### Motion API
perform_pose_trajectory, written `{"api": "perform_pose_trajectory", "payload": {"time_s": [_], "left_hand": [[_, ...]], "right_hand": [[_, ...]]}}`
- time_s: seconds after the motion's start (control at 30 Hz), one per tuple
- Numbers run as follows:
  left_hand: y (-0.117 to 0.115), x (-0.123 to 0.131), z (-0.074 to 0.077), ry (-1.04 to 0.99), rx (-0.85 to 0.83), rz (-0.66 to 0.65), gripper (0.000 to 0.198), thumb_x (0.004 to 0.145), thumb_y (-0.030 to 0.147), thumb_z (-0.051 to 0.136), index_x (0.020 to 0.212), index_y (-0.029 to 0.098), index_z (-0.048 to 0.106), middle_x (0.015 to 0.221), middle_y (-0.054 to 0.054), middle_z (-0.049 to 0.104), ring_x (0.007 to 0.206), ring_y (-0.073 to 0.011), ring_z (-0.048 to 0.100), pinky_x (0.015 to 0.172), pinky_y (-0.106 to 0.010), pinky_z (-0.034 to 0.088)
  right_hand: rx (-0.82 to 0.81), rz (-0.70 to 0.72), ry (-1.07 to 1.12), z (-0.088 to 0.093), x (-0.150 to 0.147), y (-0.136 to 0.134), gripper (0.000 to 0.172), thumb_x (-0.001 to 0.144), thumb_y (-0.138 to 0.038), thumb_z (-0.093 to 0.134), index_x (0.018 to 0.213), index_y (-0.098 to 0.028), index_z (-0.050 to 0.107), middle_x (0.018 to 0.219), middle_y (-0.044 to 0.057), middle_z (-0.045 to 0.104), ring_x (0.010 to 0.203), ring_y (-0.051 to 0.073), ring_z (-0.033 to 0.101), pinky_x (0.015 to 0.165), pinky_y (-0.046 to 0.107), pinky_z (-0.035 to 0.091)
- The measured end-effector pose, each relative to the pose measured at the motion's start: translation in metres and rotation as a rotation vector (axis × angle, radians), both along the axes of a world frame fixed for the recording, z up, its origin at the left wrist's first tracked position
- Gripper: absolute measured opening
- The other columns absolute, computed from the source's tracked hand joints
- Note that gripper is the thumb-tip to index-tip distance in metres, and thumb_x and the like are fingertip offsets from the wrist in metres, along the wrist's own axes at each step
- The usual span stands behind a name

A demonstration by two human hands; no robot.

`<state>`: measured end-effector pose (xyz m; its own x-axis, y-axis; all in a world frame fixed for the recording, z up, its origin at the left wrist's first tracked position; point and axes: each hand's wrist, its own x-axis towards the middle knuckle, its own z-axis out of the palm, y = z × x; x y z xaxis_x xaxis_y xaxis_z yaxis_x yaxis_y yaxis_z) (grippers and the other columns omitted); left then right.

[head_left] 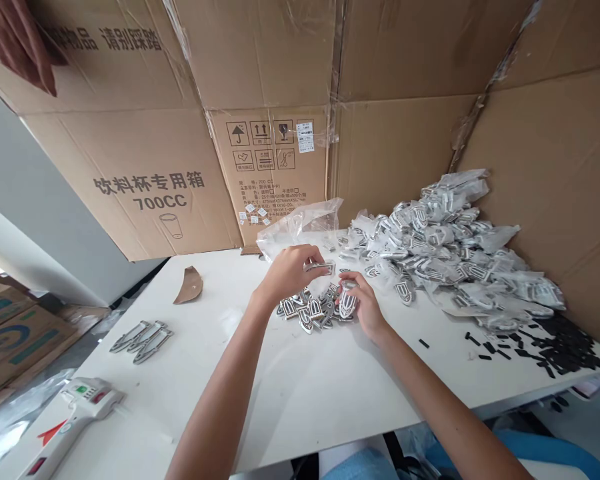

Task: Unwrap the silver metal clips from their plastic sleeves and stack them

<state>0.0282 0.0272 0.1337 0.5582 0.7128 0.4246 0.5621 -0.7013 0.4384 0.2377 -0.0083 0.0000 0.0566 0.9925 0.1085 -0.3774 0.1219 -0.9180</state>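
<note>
Over a small heap of loose silver metal badges [306, 319], my left hand [289, 270] pinches a silver badge [329, 267] between thumb and fingers. My right hand [367, 303], just to the right, has its fingers closed on a shield-shaped metal badge [348, 301] with dark raised lines. The two hands are a little apart. Behind the left hand lies a clear plastic bag [300, 223]. Part of the heap is hidden by my hands.
A large pile of bagged metal pieces [430, 243] stands at the right, near scattered black strips [563, 347]. On the left are metal frames [141, 340], a brown scrap [189, 285] and a white handheld device [75, 420]. Cardboard walls [395, 153] enclose the table's back.
</note>
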Motion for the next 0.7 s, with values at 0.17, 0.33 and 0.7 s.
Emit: {"api": "perform_pose_trajectory", "payload": {"time_s": [0.17,0.33,0.7], "left_hand": [[0.004,-0.003,-0.004,0.024,0.058,0.104,0.02,0.098,0.034,0.072,0.082,0.024,0.075,0.09,-0.004,0.08,0.087,-0.0229,0.071,0.074,-0.036,0.046],[0.017,-0.002,-0.001,-0.043,0.143,0.224,0.019,0.095,0.033,0.075,0.079,0.023,0.076,0.088,-0.004,0.079,0.081,-0.0219,0.068,0.074,-0.036,0.044],[0.034,-0.002,-0.014,-0.063,0.075,0.229,0.017,0.087,0.018,0.082,0.075,0.021,0.07,0.088,-0.002,0.078,0.08,-0.0203,0.066,0.07,-0.033,0.041]], "right_hand": [[-0.034,0.061,0.231,-0.006,0.001,0.005,0.054,0.057,-0.014,0.066,0.109,-0.028,0.07,0.096,0.0,0.071,0.094,0.026,0.074,0.083,0.042,0.063],[-0.014,0.01,0.307,-0.01,-0.001,0.01,0.064,0.052,-0.006,0.063,0.11,-0.031,0.068,0.097,-0.002,0.072,0.11,0.027,0.074,0.105,0.053,0.062],[-0.02,-0.033,0.273,-0.013,0.0,0.014,0.052,0.066,-0.017,0.093,0.109,-0.029,0.066,0.107,-0.001,0.08,0.114,0.025,0.077,0.103,0.046,0.064]]}}
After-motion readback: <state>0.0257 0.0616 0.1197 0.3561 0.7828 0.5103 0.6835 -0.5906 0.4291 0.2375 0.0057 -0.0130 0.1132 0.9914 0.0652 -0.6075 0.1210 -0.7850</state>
